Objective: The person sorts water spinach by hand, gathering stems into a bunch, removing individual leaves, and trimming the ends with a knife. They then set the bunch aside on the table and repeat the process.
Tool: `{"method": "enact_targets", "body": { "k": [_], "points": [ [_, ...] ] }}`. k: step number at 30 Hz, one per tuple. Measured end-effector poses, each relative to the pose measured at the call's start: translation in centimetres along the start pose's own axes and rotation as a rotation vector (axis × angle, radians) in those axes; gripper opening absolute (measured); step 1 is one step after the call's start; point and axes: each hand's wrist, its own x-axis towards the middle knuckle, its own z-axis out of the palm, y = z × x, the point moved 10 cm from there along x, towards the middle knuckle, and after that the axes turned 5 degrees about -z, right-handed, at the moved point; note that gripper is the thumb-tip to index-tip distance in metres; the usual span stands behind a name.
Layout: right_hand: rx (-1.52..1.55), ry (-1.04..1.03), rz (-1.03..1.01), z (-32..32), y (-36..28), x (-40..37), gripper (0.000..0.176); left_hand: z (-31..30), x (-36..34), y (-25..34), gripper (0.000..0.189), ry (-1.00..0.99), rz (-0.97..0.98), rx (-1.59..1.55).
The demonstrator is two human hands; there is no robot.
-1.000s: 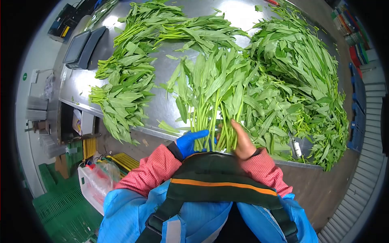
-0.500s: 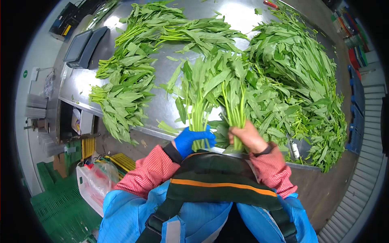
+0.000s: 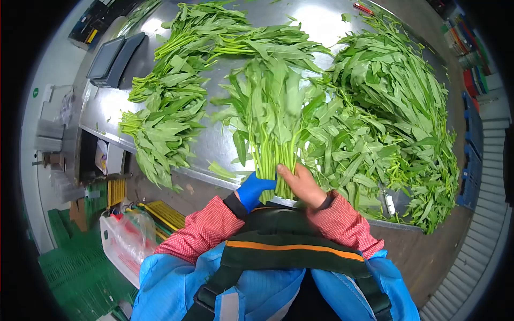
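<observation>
My left hand [image 3: 254,191], in a blue glove, is wrapped round the stems of a bunch of long-leaved greens [image 3: 274,123] at the table's front edge. My bare right hand [image 3: 302,184] grips the same stems from the right, its thumb across them. The leaves point away from me over the metal table [image 3: 211,147]. To the left and behind lie several smaller bunches [image 3: 170,128]. On the right spreads a large loose heap of greens [image 3: 391,85], close beside the leaves of the held bunch.
A dark scale-like device [image 3: 115,60] stands at the table's back left. A red tool [image 3: 363,8] lies at the far edge, and a white object [image 3: 390,204] near the right front. Below left are a white crate [image 3: 120,246] and green crates [image 3: 75,273].
My right hand has moved left with its stems, bringing them against those in my left hand. The two separate handfuls now form one bunch.
</observation>
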Motion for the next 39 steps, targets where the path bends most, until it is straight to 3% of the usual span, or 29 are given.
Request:
{"method": "enact_targets", "body": {
  "k": [4,6,10,13,14,17,18,21,22,23,26,29,32,39],
  "points": [
    [-0.375,-0.012,0.064,-1.9,1.3,-0.3,0.052,2.0,-1.6,-0.3,0.049,-0.121,-0.143,-0.442],
    [-0.469,-0.016,-0.050,-1.7,0.1,-0.4,0.054,2.4,-1.6,-0.6,0.046,-0.176,-0.182,-0.607],
    [-0.788,-0.062,-0.171,0.1,-0.4,-0.6,0.053,0.7,-0.3,-4.3,0.043,-0.136,-0.353,-0.441],
    [-0.760,-0.045,-0.131,-0.2,-1.0,-0.5,0.053,1.6,0.5,-3.5,0.043,-0.111,-0.288,-0.120],
    [-0.773,-0.061,-0.127,-0.2,-1.1,-0.4,0.054,2.0,0.3,-3.1,0.043,-0.089,-0.280,-0.142],
    [-0.571,-0.244,-0.037,-0.1,-0.1,0.1,0.059,3.9,-0.6,-1.0,0.039,-0.181,-0.233,-0.020],
    [-0.428,-0.213,-0.098,-0.3,2.3,0.8,0.060,2.7,-0.5,-1.0,0.037,-0.148,-0.225,0.170],
    [0.768,-0.308,0.452,0.7,5.4,0.1,0.053,1.4,-1.7,2.9,0.035,-0.090,0.026,0.609],
    [1.050,-0.352,0.434,1.3,4.4,0.7,0.043,0.8,-2.4,5.2,0.042,-0.014,0.239,0.932],
    [0.962,-0.280,0.305,0.4,4.7,2.0,0.041,0.0,-3.3,7.6,0.044,0.176,0.401,1.397],
    [1.065,-0.145,0.216,-0.9,3.8,4.9,0.040,0.0,-5.8,13.2,0.047,0.506,0.644,2.095],
    [1.168,-0.072,0.164,-1.8,1.9,7.2,0.039,-1.4,-7.4,17.1,0.043,0.693,0.817,2.293],
    [1.201,-0.039,0.105,-2.9,0.0,9.5,0.037,-2.7,-9.1,20.2,0.042,0.794,0.963,2.241],
    [1.036,-0.029,0.040,-4.4,-3.2,11.2,0.034,-5.8,-10.9,25.4,0.054,0.956,0.980,2.170]
  ]
}}
